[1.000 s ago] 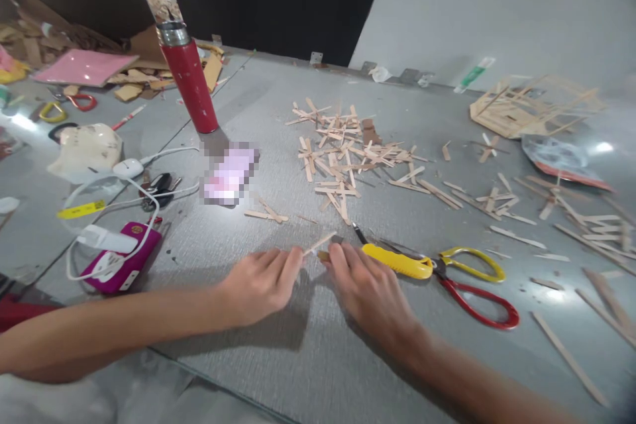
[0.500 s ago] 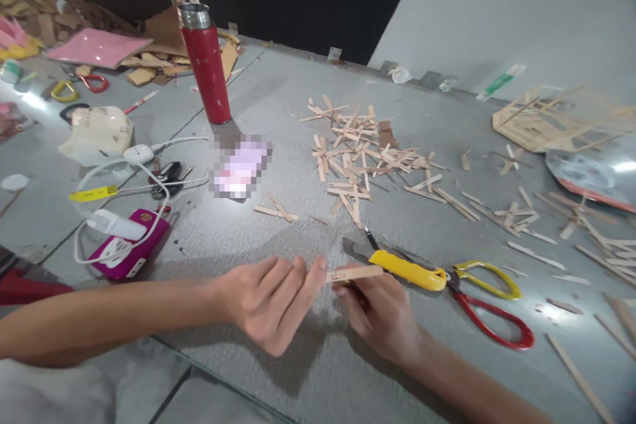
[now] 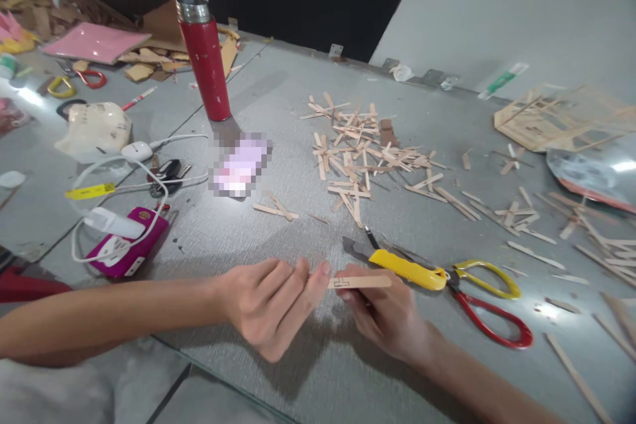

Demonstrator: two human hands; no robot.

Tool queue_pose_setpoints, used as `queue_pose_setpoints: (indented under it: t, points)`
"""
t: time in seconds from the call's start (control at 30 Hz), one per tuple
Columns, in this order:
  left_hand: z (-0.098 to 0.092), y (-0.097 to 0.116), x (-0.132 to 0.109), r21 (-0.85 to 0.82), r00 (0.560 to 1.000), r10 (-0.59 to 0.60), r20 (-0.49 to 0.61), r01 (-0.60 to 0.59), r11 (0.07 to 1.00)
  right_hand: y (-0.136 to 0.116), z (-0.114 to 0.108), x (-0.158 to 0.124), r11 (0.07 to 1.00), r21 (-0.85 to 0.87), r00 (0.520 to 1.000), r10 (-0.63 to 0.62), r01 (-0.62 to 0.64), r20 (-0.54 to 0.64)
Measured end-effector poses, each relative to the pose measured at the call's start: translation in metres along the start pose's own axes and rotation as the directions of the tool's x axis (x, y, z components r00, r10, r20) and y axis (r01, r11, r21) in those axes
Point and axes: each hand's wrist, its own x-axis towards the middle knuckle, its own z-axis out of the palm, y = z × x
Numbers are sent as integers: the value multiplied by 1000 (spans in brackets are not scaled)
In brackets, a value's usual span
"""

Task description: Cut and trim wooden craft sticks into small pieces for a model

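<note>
My left grip point(image 3: 275, 305) pinches a marked wooden stick point(image 3: 368, 283) by its 9 o'clock end | my right grip point(image 3: 385, 310) curls behind it; what it grasps, I cannot tell | stick sits above the bench point(image 3: 228, 238), pointing to 3 o'clock | yellow cutter point(image 3: 405, 269) near, at 2 o'clock

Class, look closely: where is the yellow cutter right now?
In the head view, the yellow cutter lies on the grey table, right of centre, just beyond the right hand and next to the scissors with red and yellow handles.
</note>
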Motion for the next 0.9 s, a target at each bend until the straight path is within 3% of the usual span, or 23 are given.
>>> queue_pose_setpoints:
  t: [0.07, 0.1, 0.13, 0.17, 0.2, 0.27, 0.3, 0.33, 0.4, 0.43, 0.47, 0.5, 0.53, 0.6, 0.63, 0.67, 0.73, 0.8, 0.9]
  points:
    - [1, 3, -2, -89, 990, -138, 43, 141, 986, -5, -2, 2, 993, 19, 993, 116, -116, 2]
    - [2, 3, -3, -171, 959, -260, 112, 276, 946, -8, -4, 4, 968, 71, 970, 240, -241, 24]
    - [3, 3, -2, -256, 895, -389, 216, 437, 862, -13, -7, 8, 900, 158, 913, 397, -407, 91]
    - [3, 3, -1, -327, 797, -494, 348, 597, 733, -17, -10, 12, 767, 262, 811, 543, -585, 219]
    - [4, 1, 0, -368, 683, -543, 489, 726, 582, -21, -14, 17, 574, 349, 672, 634, -740, 382]
    - [6, -3, 5, -375, 499, -521, 693, 866, 331, -27, -21, 26, 155, 416, 419, 606, -896, 676]
    - [7, -6, 7, -374, 446, -474, 759, 895, 244, -28, -24, 30, -1, 417, 348, 549, -909, 760]
    - [8, -8, 9, -356, 398, -435, 807, 917, 179, -28, -26, 32, -103, 413, 307, 515, -905, 800]
    - [11, -10, 10, -308, 326, -386, 863, 945, 109, -26, -28, 33, -173, 395, 255, 526, -902, 812]
    - [13, -10, 10, -284, 300, -375, 877, 954, 98, -24, -27, 32, -141, 363, 233, 547, -921, 804]
    - [14, -10, 9, -265, 281, -370, 885, 960, 94, -22, -26, 31, -48, 315, 230, 582, -948, 780]
    - [16, -10, 8, -249, 265, -368, 891, 964, 93, -20, -24, 29, 106, 250, 259, 635, -962, 728]
    - [17, -10, 7, -233, 250, -367, 896, 968, 90, -19, -21, 27, 299, 151, 323, 690, -942, 648]
    - [19, -11, 6, -197, 210, -364, 907, 978, 74, -18, -14, 22, 647, -173, 529, 725, -743, 441]
    - [19, -12, 6, -181, 192, -361, 912, 981, 64, -17, -11, 19, 730, -362, 637, 683, -579, 358]
    - [19, -13, 7, -169, 178, -359, 916, 984, 56, -17, -8, 17, 746, -531, 723, 614, -402, 316]
    - [19, -15, 9, -152, 159, -362, 918, 987, 48, -17, -4, 14, 672, -738, 828, 448, -64, 336]
    - [19, -17, 11, -142, 150, -370, 917, 989, 50, -18, -4, 13, 575, -802, 864, 311, 160, 395]
    - [20, -17, 12, -136, 151, -365, 918, 988, 67, -21, -8, 18, 489, -829, 864, 255, 272, 434]
